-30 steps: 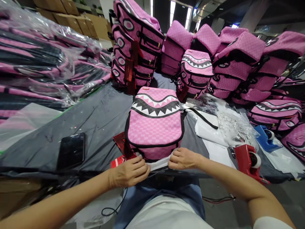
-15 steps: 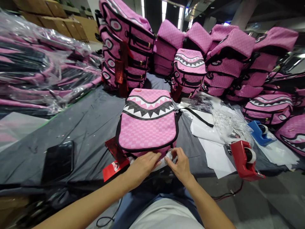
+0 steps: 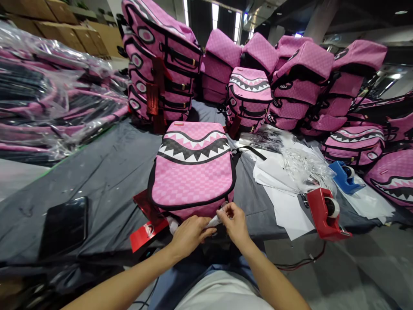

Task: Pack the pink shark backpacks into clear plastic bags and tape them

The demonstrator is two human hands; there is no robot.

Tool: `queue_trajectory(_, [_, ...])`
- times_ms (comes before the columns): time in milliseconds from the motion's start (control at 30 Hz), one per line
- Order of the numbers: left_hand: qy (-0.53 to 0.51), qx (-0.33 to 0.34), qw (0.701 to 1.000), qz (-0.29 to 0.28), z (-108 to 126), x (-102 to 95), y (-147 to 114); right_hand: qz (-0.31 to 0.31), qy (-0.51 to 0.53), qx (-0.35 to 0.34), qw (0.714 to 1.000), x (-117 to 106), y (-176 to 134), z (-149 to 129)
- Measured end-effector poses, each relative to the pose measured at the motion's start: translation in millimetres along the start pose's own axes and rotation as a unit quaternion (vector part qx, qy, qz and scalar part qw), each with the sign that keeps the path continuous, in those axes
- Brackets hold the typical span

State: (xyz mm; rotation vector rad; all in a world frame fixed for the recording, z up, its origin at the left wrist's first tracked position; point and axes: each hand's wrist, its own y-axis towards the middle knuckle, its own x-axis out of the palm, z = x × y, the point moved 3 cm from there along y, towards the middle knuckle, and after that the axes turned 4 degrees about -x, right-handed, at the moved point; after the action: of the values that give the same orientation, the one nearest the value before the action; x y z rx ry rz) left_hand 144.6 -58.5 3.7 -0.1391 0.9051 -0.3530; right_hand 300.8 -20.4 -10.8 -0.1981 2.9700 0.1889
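A pink checked backpack [image 3: 193,178] with a black-and-white shark-teeth print lies on the table in front of me, its near edge by my hands. A strip of thin white wrapping [image 3: 213,222] stretches between my hands just below that edge. My left hand [image 3: 192,232] is closed on its left part, fingers bent over it. With thumb and fingertips, my right hand [image 3: 234,221] pinches the wrapping's right end. What the wrapping covers is hidden. A red hang tag [image 3: 146,234] sticks out at the backpack's lower left.
Stacked pink backpacks [image 3: 161,64] rise along the back. To the right are white paper sheets [image 3: 288,211], a red tape dispenser [image 3: 324,215] and a blue tape dispenser [image 3: 345,176]. A black phone-like slab [image 3: 64,226] and plastic-wrapped pink pieces [image 3: 58,99] are on the left.
The view has shifted slightly, moving the scene left. My hands have lowered a little from the backpack's edge, and more of the white wrapping shows between them.
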Motion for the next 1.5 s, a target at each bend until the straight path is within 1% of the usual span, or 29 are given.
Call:
queue_trajectory(100, [0.007, -0.01, 1.0, 0.004, 5, 0.9, 0, 0.011, 0.007, 0.004, 1.0, -1, 1, -1])
queue_trajectory(200, [-0.025, 0.002, 1.0, -0.003, 14, -0.6, 2, 0.056, 0.009, 0.007, 0.998, -8, 3, 2])
queue_trajectory(267, [-0.056, 0.005, 0.998, -0.02, 18, -1.1, 3, 0.087, 0.039, 0.037, 0.995, -9, 4, 9])
queue_trajectory(367, [-0.112, 0.025, 0.992, -0.059, 20, -0.9, 4, 0.12, 0.13, 0.102, 0.979, -4, 4, 27])
queue_trajectory(433, [-0.125, 0.043, 0.989, -0.07, 18, -1.2, 2, 0.119, 0.193, 0.126, 0.966, -2, 3, 36])
queue_trajectory(500, [-0.106, 0.055, 0.991, -0.056, 14, -1.3, 1, 0.083, 0.202, 0.13, 0.967, -5, 1, 39])
queue_trajectory(533, [-0.091, 0.06, 0.993, -0.042, 13, -0.7, 1, 0.069, 0.17, 0.114, 0.976, -11, -1, 36])
queue_trajectory(567, [-0.074, 0.067, 0.995, -0.027, 12, 0.6, 1, 0.07, 0.114, 0.078, 0.988, -19, -3, 31])
queue_trajectory(600, [-0.056, 0.079, 0.995, -0.012, 12, 2.8, 2, 0.083, 0.039, 0.02, 0.996, -28, -5, 22])
queue_trajectory(633, [-0.032, 0.096, 0.995, 0.007, 13, 5.4, 3, 0.091, -0.041, -0.06, 0.993, -35, -7, 10])
queue_trajectory(667, [-0.004, 0.112, 0.993, 0.029, 14, 8.2, 4, 0.079, -0.117, -0.151, 0.978, -39, -9, -2])
queue_trajectory(700, [0.022, 0.127, 0.99, 0.051, 15, 10.6, 5, 0.039, -0.183, -0.239, 0.953, -39, -10, -14])
queue_trajectory(733, [0.042, 0.136, 0.988, 0.068, 15, 12.3, 6, -0.028, -0.237, -0.313, 0.919, -35, -11, -23])
queue_trajectory(767, [0.058, 0.146, 0.984, 0.085, 13, 12.3, 5, -0.104, -0.283, -0.366, 0.881, -29, -11, -29])
queue_trajectory(800, [0.076, 0.167, 0.978, 0.102, 11, 10.4, 3, -0.168, -0.322, -0.398, 0.842, -24, -9, -31])
queue_trajectory(833, [0.098, 0.199, 0.968, 0.121, 7, 6.3, -1, -0.208, -0.355, -0.417, 0.81, -21, -6, -31])
queue_trajectory(867, [0.128, 0.242, 0.951, 0.147, 2, 0.4, -8, -0.224, -0.379, -0.428, 0.789, -19, -2, -30])
queue_trajectory(900, [0.166, 0.29, 0.925, 0.182, -5, -6.9, -16, -0.225, -0.393, -0.433, 0.779, -20, 3, -29])
queue_trajectory(933, [0.202, 0.329, 0.895, 0.225, -14, -14.6, -24, -0.224, -0.396, -0.437, 0.776, -21, 7, -27])
queue_trajectory(967, [0.226, 0.355, 0.866, 0.271, -25, -22.0, -32, -0.223, -0.392, -0.439, 0.777, -23, 11, -26])
queue_trajectory(1000, [0.234, 0.362, 0.846, 0.312, -36, -28.1, -39, -0.226, -0.386, -0.439, 0.78, -26, 14, -24])
queue_trajectory(1033, [0.23, 0.361, 0.834, 0.347, -47, -32.0, -43, -0.229, -0.378, -0.439, 0.783, -28, 16, -23])
queue_trajectory(1100, [0.206, 0.341, 0.829, 0.392, -67, -32.1, -46, -0.234, -0.366, -0.441, 0.785, -31, 17, -21])
queue_trajectory(1200, [0.195, 0.311, 0.822, 0.435, -82, -21.0, -50, -0.23, -0.362, -0.454, 0.781, -33, 15, -20])
queue_trajectory(1267, [0.213, 0.307, 0.815, 0.443, -82, -14.4, -57, -0.227, -0.368, -0.455, 0.779, -32, 14, -18])
queue_trajectory(1300, [0.222, 0.307, 0.811, 0.446, -79, -13.1, -61, -0.225, -0.371, -0.455, 0.778, -31, 14, -17])
queue_trajectory(1400, [0.237, 0.307, 0.797, 0.462, -55, -17.1, -69, -0.223, -0.377, -0.465, 0.769, -30, 13, -18])
queue_trajectory(1433, [0.245, 0.315, 0.796, 0.455, -45, -19.4, -67, -0.221, -0.379, -0.473, 0.764, -30, 13, -19])
queue_trajectory(1500, [0.271, 0.346, 0.8, 0.409, -28, -23.0, -56, -0.218, -0.385, -0.484, 0.755, -32, 13, -21])
